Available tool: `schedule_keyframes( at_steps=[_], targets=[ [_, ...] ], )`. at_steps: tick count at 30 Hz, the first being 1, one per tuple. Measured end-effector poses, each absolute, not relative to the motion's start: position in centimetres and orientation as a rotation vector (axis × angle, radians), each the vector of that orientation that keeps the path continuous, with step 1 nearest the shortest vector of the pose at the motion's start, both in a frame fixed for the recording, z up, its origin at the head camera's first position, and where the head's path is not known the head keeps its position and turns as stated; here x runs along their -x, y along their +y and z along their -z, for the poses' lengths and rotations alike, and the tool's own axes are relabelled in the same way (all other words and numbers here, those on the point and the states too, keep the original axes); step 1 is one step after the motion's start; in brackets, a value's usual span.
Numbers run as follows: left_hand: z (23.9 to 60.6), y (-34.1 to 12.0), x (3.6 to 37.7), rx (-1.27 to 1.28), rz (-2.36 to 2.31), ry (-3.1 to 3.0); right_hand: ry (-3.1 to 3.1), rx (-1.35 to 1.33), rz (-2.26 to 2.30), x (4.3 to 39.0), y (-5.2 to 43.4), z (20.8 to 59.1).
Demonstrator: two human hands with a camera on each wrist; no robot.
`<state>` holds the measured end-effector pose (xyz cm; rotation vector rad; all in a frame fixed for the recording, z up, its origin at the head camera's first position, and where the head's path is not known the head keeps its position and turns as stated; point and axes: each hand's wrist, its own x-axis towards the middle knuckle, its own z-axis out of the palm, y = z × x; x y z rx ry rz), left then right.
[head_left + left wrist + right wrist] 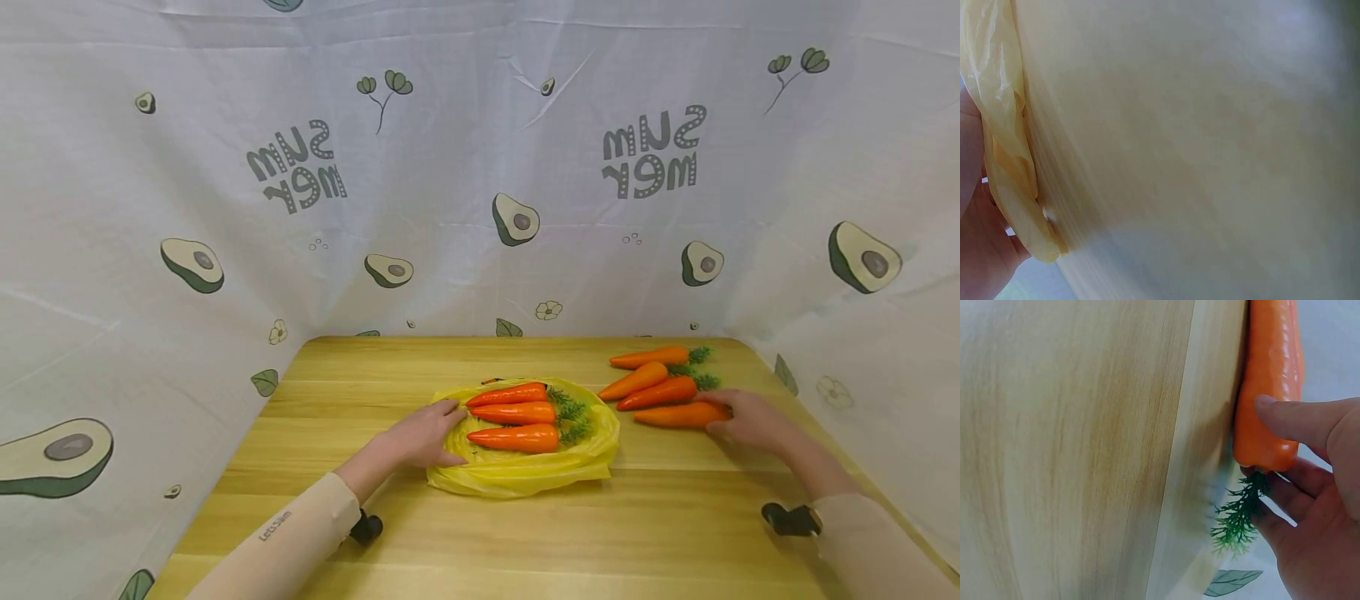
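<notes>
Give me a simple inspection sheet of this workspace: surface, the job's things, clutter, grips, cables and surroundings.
Surface: wood-grain tabletop.
Job's things: three carrots lie in a yellow plastic bag; four loose carrots are to its right.
Clutter: small dark-and-orange bits at the bag's far rim, too small to identify.
Grips: the person's left grip touches the bag's left rim; the right grip holds the nearest loose carrot near its leafy end.
Cables: nothing seen, even at the black wrist devices.
Surroundings: avocado-printed white cloth behind and at both sides.
</notes>
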<state>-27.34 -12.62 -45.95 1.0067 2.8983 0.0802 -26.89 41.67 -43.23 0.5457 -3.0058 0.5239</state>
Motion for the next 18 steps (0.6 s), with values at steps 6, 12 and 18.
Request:
schedule_keyframes(
  at_steps=[6, 12, 18],
  targets=[
    [46.12, -12.6, 27.38, -1.006, -0.087, 2.903, -2.992, -0.542, -0.535, 26.65, 41.8, 43.24],
    [46.18, -12.64, 27.4, -1.013, -0.087, 2.903, -2.978, -0.536, -0.535, 26.49, 41.89, 43.14],
    [46.04, -12.6, 27.38, -1.013, -0.087, 2.902, -3.027, -0.499, -0.52, 26.15, 41.68, 42.47]
  ],
)
